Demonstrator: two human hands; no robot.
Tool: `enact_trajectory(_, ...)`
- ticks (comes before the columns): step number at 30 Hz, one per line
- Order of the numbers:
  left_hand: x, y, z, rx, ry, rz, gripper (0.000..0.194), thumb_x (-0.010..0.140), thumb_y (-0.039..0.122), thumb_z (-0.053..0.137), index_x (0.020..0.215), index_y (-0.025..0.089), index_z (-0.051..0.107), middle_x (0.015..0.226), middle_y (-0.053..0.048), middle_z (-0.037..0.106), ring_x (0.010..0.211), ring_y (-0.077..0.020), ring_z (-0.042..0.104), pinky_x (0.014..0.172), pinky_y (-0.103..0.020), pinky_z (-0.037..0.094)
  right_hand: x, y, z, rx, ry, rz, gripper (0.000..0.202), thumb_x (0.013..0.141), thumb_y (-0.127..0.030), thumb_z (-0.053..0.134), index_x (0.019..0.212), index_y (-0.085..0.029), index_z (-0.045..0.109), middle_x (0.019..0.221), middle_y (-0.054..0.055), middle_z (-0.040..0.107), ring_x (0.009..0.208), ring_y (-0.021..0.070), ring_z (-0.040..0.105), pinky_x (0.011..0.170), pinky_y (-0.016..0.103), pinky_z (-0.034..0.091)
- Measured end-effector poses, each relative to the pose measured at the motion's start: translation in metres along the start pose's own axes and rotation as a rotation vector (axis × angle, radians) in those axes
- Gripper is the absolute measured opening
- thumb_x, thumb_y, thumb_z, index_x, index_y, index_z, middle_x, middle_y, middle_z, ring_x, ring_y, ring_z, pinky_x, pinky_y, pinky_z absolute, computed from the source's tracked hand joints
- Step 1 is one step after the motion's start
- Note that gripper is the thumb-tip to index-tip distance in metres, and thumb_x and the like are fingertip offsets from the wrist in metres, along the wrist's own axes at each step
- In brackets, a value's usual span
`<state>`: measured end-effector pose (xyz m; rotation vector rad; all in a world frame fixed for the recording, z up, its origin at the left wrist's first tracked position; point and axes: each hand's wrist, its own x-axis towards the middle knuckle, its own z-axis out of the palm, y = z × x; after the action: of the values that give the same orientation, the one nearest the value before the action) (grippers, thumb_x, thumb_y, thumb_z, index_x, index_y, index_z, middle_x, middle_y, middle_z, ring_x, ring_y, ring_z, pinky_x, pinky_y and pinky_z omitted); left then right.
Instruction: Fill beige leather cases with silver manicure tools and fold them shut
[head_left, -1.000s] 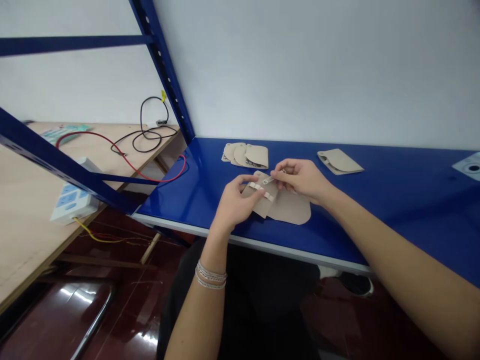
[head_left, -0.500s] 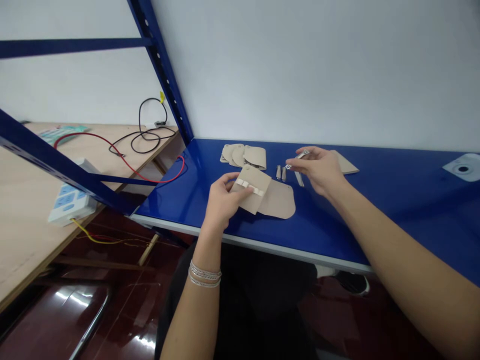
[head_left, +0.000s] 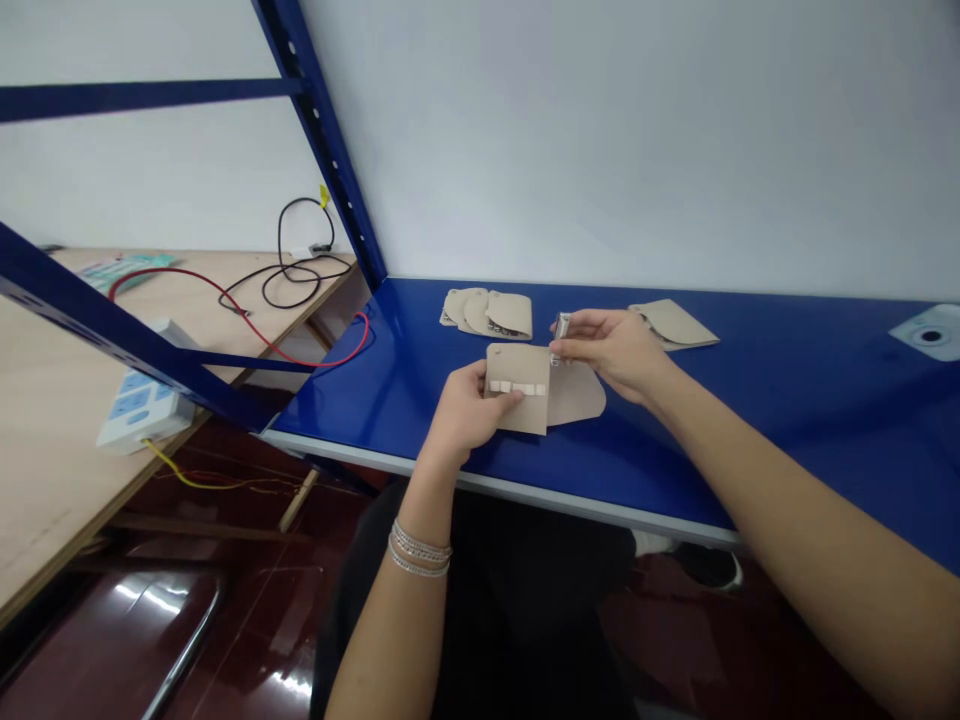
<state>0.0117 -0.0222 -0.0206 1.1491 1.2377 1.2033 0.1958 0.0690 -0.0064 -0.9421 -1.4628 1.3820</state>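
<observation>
My left hand [head_left: 466, 412] grips an unfolded beige case [head_left: 523, 412] by its left side, thumb pressed near a row of white elastic loops [head_left: 527, 390]. The case's rounded flap [head_left: 579, 396] spreads out to the right, above the blue table. Pinched between the thumb and fingers of my right hand [head_left: 611, 347] is a shiny metal nail clipper [head_left: 562, 326], held upright just above the case's top right corner. The two small clippers seen earlier on the table cannot be made out apart from it.
Several folded beige cases [head_left: 484, 313] overlap at the back of the blue table [head_left: 750, 420]. Another folded case [head_left: 679, 325] lies behind my right hand. A white device [head_left: 930, 333] stands far right. Left are a blue rack post [head_left: 330, 140], a power strip [head_left: 142, 405] and cables [head_left: 289, 265].
My right hand has moved left with the nail clipper, toward the case. My left hand has shifted slightly right and turned the case straighter. The folded case at the right shows more.
</observation>
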Motion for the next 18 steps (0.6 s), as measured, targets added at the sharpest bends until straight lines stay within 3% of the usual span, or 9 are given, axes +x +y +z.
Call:
enact_trajectory(5,0.001,0.000,0.002,0.012,0.013,0.021,0.043,0.069,0.024,0.076,0.109,0.011,0.067,0.106,-0.012,0.073,0.095,-0.0238,0.069,0.085,-0.037,0.054,-0.004,-0.008,0.003,-0.027,0.031,-0.077,0.038,0.046,-0.029,0.091,0.075,-0.018,0.069,0.080,0.004,0.070,0.072,0.0167,0.064,0.067,0.031,0.052)
enact_trajectory(10,0.001,0.001,0.005,0.038,0.033,0.065,0.039,0.075,0.029,0.072,0.109,0.012,0.067,0.110,-0.012,0.072,0.098,-0.0235,0.068,0.086,-0.035,0.054,-0.002,-0.009,0.001,-0.105,0.046,-0.090,0.037,0.050,-0.036,0.090,0.075,-0.018,0.068,0.078,0.005,0.069,0.069,0.0164,0.061,0.060,0.029,0.049)
enact_trajectory(14,0.000,0.002,0.003,0.044,0.063,0.099,0.042,0.078,0.034,0.070,0.115,0.014,0.064,0.113,-0.011,0.071,0.101,-0.0229,0.066,0.085,-0.033,0.053,0.000,-0.005,-0.006,-0.137,-0.083,0.051,0.038,0.059,-0.038,0.086,0.087,-0.016,0.074,0.075,0.004,0.069,0.063,0.0128,0.057,0.058,0.027,0.047)
enact_trajectory(18,0.000,0.001,0.004,0.042,0.137,0.129,0.039,0.081,0.039,0.067,0.112,0.017,0.064,0.109,-0.009,0.071,0.098,-0.0207,0.065,0.083,-0.029,0.053,-0.003,-0.004,-0.005,-0.130,-0.317,0.188,0.038,0.063,-0.036,0.084,0.093,-0.016,0.075,0.075,0.003,0.070,0.065,0.0134,0.060,0.064,0.028,0.051)
